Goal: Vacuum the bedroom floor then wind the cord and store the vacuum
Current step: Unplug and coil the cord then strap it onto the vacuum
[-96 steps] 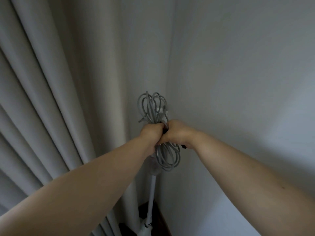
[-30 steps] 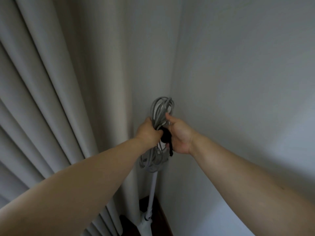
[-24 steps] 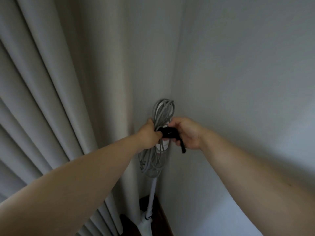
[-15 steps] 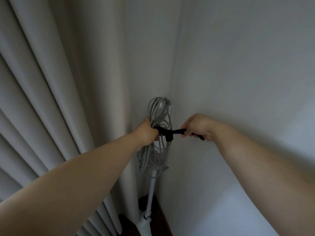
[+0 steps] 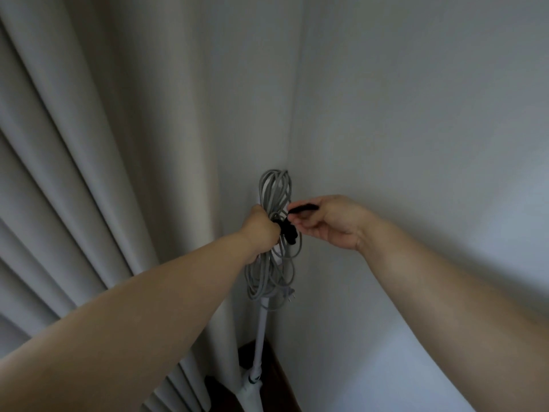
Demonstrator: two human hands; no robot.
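Vacuum (image 5: 259, 346) stands upright in the room corner at lower centre of the frame, its white tube running down to a white base at the bottom edge, where a strip of dark floor (image 5: 279, 382) shows. Starting from the left, I see a pale curtain (image 5: 89, 173) hanging in long folds over the whole left side, its nearest fold just beside the vacuum's tube. My left arm reaches in from the lower left, and my left hand (image 5: 261, 230) sits at centre frame with its grip curled tight around the middle of the grey cord (image 5: 274, 263), which is wound into a long bundle of loops at the top of the vacuum. The loops rise above my fist and hang below it, with the plug (image 5: 289, 294) dangling at the lower right of the bundle. A black strap (image 5: 289, 231) wraps the bundle right beside my left fist, and its free end runs up and right to my right hand (image 5: 329, 223). That hand's grip is mostly open, palm facing me; I pinch the strap end between thumb and fingertips. Plain white wall (image 5: 416, 114) fills the right side.
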